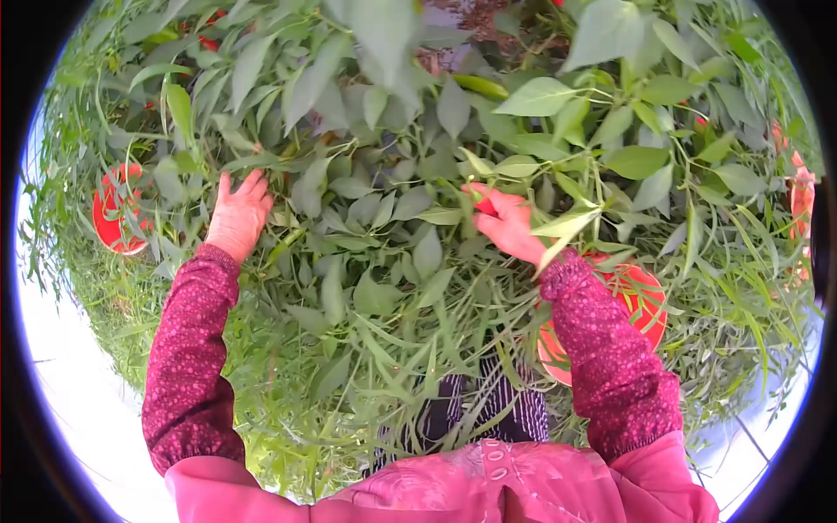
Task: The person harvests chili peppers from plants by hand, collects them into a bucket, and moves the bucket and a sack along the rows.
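Observation:
Dense green pepper plants [375, 296] fill the view. My left hand [240, 213] reaches into the leaves at left, palm down, fingers apart, with their tips partly among the foliage; nothing shows in it. Right of centre, my right hand [506, 224] has its thumb and fingers closed around a red pepper [485, 206], beside pale green leaves. Higher up, a long green pepper [480, 85] hangs among the leaves.
A red bucket [649, 301] stands behind my right forearm, partly hidden by leaves. Another red container [108, 213] is at the far left, behind foliage. Red peppers [208, 43] show at upper left. Something red and orange [801, 205] is at the right edge.

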{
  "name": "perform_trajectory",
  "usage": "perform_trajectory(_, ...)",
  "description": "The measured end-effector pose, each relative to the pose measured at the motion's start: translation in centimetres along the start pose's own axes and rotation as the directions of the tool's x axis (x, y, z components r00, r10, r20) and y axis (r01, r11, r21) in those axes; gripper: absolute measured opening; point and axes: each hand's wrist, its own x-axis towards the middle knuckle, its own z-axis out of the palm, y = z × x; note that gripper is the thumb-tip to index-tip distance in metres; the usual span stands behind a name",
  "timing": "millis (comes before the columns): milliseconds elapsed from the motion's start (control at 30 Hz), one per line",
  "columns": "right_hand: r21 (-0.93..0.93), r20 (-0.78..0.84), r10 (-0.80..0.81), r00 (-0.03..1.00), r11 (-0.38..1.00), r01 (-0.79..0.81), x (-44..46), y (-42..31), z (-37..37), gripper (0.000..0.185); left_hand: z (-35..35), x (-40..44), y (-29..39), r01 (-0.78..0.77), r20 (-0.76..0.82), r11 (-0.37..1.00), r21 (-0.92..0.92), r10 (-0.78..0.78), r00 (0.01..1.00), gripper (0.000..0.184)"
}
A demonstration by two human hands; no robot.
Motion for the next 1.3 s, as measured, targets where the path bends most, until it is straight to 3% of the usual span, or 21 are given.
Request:
perform_trajectory(67, 0.074, 0.026, -0.06, 0.998, 0.996, 0.058, 0.0, 1.1, 0.3, 0.043, -0.6, 0.3, 1.9, -0.032, -0.002, 0.999, 0.037, 0.032, 0.999, 0.037)
perform_trajectory(133, 0.284, -0.085, -0.218, 0.972, 0.93, 0.233, -0.3, 1.6, 1.2, 0.045, -1.8, 0.5, 4.2, -0.067, 0.001, 0.998, 0.001, 0.067, 0.998, 0.032)
perform_trajectory(200, 0.375, 0.006, -0.192, 0.981, 0.91, 0.176, -1.0, 0.7, -0.7, 0.041, -4.6, 1.1, 7.0, -0.099, -0.099, 0.956, -0.276, 0.074, 0.992, 0.029)
perform_trajectory(300, 0.661, 0.039, -0.019, 0.999, 0.75, -0.011, -1.6, -1.3, -3.9, 0.047, -10.9, 2.8, 12.8, -0.33, -0.523, 0.808, -0.488, 0.032, 0.852, 0.018)
perform_trajectory(367, 0.714, -0.029, -0.024, 0.999, 0.7, 0.037, -1.8, -1.2, -7.1, 0.052, -12.6, 5.1, 17.6, -0.582, -0.655, 0.685, -0.438, 0.2, 0.729, 0.008)
perform_trajectory(433, 0.694, -0.118, -0.014, 0.993, 0.714, 0.093, -2.3, -2.5, -10.1, 0.052, -13.8, 6.3, 22.9, -0.563, -0.422, 0.713, -0.418, 0.396, 0.815, 0.012)
perform_trajectory(467, 0.683, -0.189, -0.036, 0.981, 0.713, 0.158, -2.3, -2.4, -11.1, 0.051, -14.2, 7.1, 25.2, -0.601, -0.551, 0.636, -0.485, 0.311, 0.774, 0.023)
perform_trajectory(500, 0.692, -0.232, -0.04, 0.972, 0.696, 0.194, -1.7, -1.7, -11.6, 0.046, -10.8, 9.2, 28.9, -0.593, -0.632, 0.767, -0.247, 0.336, 0.699, 0.028)
perform_trajectory(567, 0.667, -0.322, -0.057, 0.945, 0.695, 0.269, -2.2, -1.3, -12.3, 0.041, -9.0, 11.2, 32.5, -0.511, -0.478, 0.847, -0.147, 0.392, 0.786, 0.037)
perform_trajectory(667, 0.754, -0.405, 0.037, 0.913, 0.579, 0.311, -1.8, 0.4, -13.5, 0.036, -9.0, 12.2, 32.9, -0.384, -0.138, 0.888, -0.253, 0.36, 0.923, 0.042)
perform_trajectory(733, 0.732, -0.41, 0.039, 0.911, 0.609, 0.304, -2.1, 1.2, -14.3, 0.037, -10.0, 11.2, 31.2, -0.611, 0.272, 0.792, -0.007, 0.59, 0.76, 0.045)
perform_trajectory(767, 0.73, -0.413, 0.047, 0.91, 0.615, 0.3, -2.4, 1.4, -14.7, 0.038, -7.1, 10.7, 31.5, -0.56, 0.112, 0.821, 0.114, 0.549, 0.828, 0.031)
perform_trajectory(833, 0.722, -0.415, 0.061, 0.908, 0.629, 0.288, -3.0, 2.1, -15.2, 0.039, -3.0, 9.5, 29.5, -0.516, 0.049, 0.802, 0.3, 0.528, 0.848, 0.034)
perform_trajectory(900, 0.71, -0.416, 0.07, 0.907, 0.648, 0.276, -3.6, 2.7, -15.6, 0.04, -2.6, 8.2, 26.1, -0.559, 0.195, 0.683, 0.47, 0.537, 0.821, 0.036)
perform_trajectory(933, 0.702, -0.418, 0.071, 0.906, 0.659, 0.272, -3.8, 2.9, -15.8, 0.041, -3.3, 8.5, 24.6, -0.611, 0.301, 0.736, 0.292, 0.536, 0.789, 0.036)
perform_trajectory(967, 0.695, -0.417, 0.068, 0.906, 0.666, 0.27, -3.9, 3.1, -16.2, 0.041, -3.5, 8.7, 23.1, -0.661, 0.43, 0.697, 0.278, 0.525, 0.735, 0.034)
perform_trajectory(1033, 0.686, -0.408, 0.064, 0.911, 0.68, 0.259, -4.3, 3.3, -16.6, 0.042, -1.9, 8.3, 20.5, -0.535, 0.251, 0.741, 0.407, 0.472, 0.845, 0.034)
perform_trajectory(1067, 0.677, -0.405, 0.059, 0.912, 0.69, 0.255, -4.5, 3.4, -16.9, 0.043, 0.6, 8.5, 19.7, -0.444, 0.152, 0.824, 0.353, 0.418, 0.896, 0.035)
perform_trajectory(1167, 0.655, -0.388, 0.052, 0.92, 0.718, 0.235, -4.7, 3.6, -17.4, 0.045, -2.7, 6.9, 16.4, -0.453, 0.015, 0.838, 0.303, 0.471, 0.882, 0.032)
perform_trajectory(1233, 0.645, -0.37, 0.048, 0.928, 0.732, 0.219, -4.7, 3.6, -17.4, 0.046, -3.2, 6.8, 15.9, -0.462, 0.25, 0.876, 0.137, 0.42, 0.872, 0.031)
perform_trajectory(1300, 0.638, -0.351, 0.049, 0.935, 0.743, 0.201, -4.9, 3.7, -17.5, 0.047, -3.3, 7.2, 16.2, -0.435, 0.32, 0.894, 0.111, 0.382, 0.867, 0.031)
